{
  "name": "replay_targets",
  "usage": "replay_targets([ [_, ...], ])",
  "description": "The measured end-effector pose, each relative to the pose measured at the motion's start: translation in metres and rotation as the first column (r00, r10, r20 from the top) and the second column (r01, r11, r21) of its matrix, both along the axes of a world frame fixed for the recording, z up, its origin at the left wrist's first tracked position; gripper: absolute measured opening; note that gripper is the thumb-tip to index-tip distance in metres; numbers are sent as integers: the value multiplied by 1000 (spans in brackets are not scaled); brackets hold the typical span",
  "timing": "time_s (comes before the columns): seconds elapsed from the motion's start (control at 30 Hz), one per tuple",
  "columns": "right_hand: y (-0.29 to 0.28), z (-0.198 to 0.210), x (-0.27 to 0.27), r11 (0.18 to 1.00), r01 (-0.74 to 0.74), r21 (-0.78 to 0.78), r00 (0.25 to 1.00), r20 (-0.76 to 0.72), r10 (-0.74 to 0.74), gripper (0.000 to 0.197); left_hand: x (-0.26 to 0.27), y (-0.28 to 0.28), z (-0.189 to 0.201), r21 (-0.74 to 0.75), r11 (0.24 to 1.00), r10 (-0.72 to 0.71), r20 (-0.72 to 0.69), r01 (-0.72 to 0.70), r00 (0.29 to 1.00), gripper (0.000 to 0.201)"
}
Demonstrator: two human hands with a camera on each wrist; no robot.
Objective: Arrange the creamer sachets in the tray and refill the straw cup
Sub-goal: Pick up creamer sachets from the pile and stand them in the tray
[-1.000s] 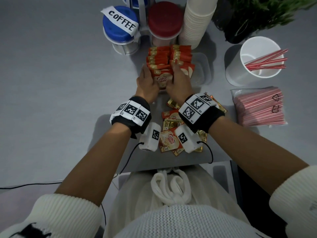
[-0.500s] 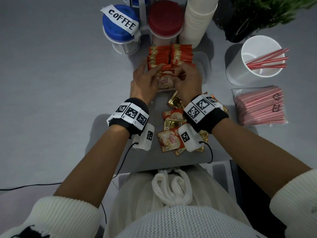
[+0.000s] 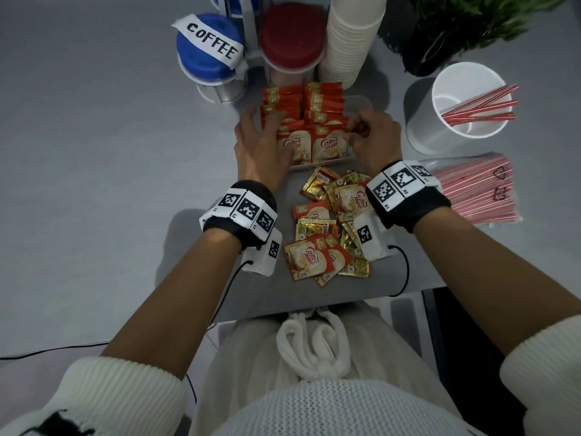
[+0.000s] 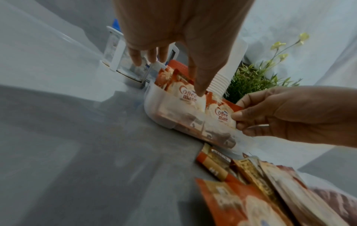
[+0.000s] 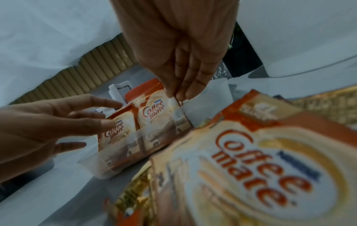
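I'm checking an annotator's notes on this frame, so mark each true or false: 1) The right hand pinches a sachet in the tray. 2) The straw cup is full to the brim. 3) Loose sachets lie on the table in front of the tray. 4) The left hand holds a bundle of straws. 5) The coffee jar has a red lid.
1) True: the right hand pinches the front right sachet in the tray.
2) False: the straw cup holds only a few straws.
3) True: the loose sachets lie there.
4) False: the left hand rests open on the front left sachet.
5) False: the coffee jar has a blue lid.
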State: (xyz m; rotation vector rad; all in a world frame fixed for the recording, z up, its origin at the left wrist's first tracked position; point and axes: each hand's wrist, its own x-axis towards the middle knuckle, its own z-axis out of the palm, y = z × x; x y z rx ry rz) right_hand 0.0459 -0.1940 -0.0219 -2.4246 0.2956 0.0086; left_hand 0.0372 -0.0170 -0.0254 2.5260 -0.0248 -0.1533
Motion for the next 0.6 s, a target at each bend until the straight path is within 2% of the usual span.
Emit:
replay_targets([
  [0.13,3,0,0,999,37,-16,999,6,-36,11,3,-11,0,85,994,-66,9,65,998,44],
  [0.3,-1,1,2,994,107,-34,994,36,-105,12,3,-6,-7,52,998,-27,118,21,993,31],
  [0.37,1,1,1,997,69,-22,997,18,-69,13,4,-4,-9,70,997,-20,131,11,991,30],
  [0.5,10,-2,0,997,-48,59,999,-4,49,11,8,-7,-8,101,993,-63,49,58,997,36],
  [0.57,11,-2,2,997,-13,74,999,-30,16,19,7,-8,-8,67,996,-60,45,57,997,38],
  [0.6,11,-2,3,996,20,89,998,-69,-14,33,7,-9,-9,36,998,-43,64,41,997,41],
])
